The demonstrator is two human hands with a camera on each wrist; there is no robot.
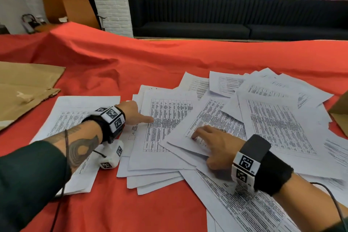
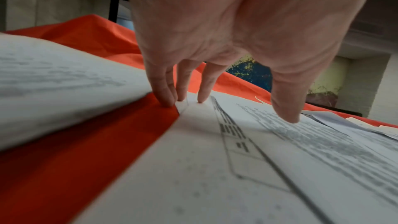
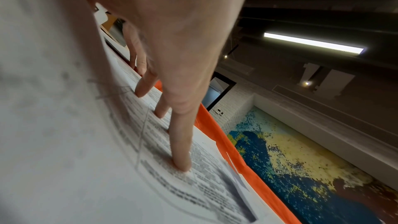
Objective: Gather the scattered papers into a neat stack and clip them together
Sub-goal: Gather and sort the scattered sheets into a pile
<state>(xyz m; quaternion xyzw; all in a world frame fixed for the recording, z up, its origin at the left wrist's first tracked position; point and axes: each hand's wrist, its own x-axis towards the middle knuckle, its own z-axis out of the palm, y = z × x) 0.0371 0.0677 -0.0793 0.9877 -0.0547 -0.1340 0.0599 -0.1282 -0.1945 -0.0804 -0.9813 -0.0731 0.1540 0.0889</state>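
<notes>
Many printed white sheets lie scattered and overlapping on the red cloth (image 1: 131, 58). One sheet (image 1: 75, 117) lies apart at the left, under my left forearm. A loose pile (image 1: 162, 137) sits in the middle, and more sheets (image 1: 278, 124) fan out to the right. My left hand (image 1: 139, 112) rests on the pile's left edge; its straight fingertips (image 2: 168, 103) touch the paper's corner and the thumb (image 2: 288, 117) presses the top sheet. My right hand (image 1: 203, 147) lies flat on a tilted sheet (image 1: 212, 118), its straight fingers (image 3: 181, 163) pressing the print.
Flat brown cardboard (image 1: 24, 88) covers the cloth at the left. A cardboard box corner (image 1: 340, 115) juts in at the right edge. The cloth bulges up at the back left. A black sofa (image 1: 226, 19) stands beyond the table.
</notes>
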